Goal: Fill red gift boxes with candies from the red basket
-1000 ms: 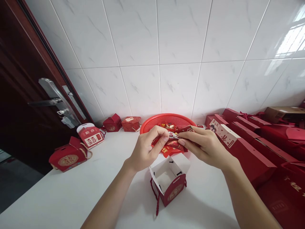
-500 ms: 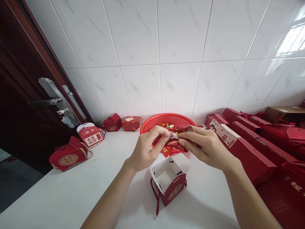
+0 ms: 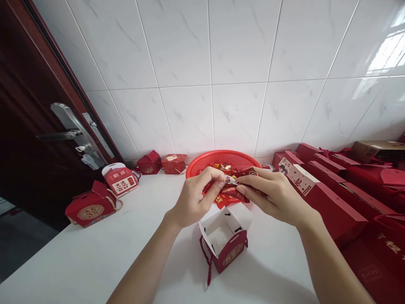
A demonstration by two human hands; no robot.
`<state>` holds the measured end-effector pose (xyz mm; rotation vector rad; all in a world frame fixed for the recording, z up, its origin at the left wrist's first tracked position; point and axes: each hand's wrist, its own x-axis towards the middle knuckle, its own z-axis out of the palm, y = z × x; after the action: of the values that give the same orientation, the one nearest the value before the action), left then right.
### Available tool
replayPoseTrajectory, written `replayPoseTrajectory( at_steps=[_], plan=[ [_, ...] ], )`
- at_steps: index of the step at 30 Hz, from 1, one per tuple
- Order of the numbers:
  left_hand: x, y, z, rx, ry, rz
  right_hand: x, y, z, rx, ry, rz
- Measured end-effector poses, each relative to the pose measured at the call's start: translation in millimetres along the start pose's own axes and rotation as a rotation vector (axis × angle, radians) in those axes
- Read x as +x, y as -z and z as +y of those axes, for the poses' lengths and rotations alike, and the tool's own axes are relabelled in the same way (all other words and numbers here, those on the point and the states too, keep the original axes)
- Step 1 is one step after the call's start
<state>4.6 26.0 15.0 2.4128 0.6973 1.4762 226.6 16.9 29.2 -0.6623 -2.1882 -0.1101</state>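
Above the near side of a red plastic basket [image 3: 202, 159], my left hand [image 3: 198, 195] pinches one end of a small wrapped candy [image 3: 231, 180] with white and red on it. My right hand [image 3: 276, 195] pinches the other end, and red packets show beside its fingers. More red and gold wrapped candies [image 3: 226, 167] lie in the basket. Below my hands an open red gift box [image 3: 232, 252] with a white inside and dark red cord handles stands on the white table [image 3: 152, 240].
Red boxes stand at the left, among them one with a round gold emblem [image 3: 90, 212] and a white-topped one [image 3: 124, 185]. Rows of red boxes [image 3: 332, 204] fill the right side. A tiled wall [image 3: 186, 118] rises behind, with a dark door [image 3: 28, 109] at left.
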Motion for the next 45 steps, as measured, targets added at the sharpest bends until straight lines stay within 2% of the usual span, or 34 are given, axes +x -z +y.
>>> replayPoseTrajectory(
  at_steps=[45],
  plan=[
    [-1.1,-1.2,7.7,0.119,-0.042,0.026,0.0,0.1,1.2,-0.057,0.015,-0.018]
  ],
)
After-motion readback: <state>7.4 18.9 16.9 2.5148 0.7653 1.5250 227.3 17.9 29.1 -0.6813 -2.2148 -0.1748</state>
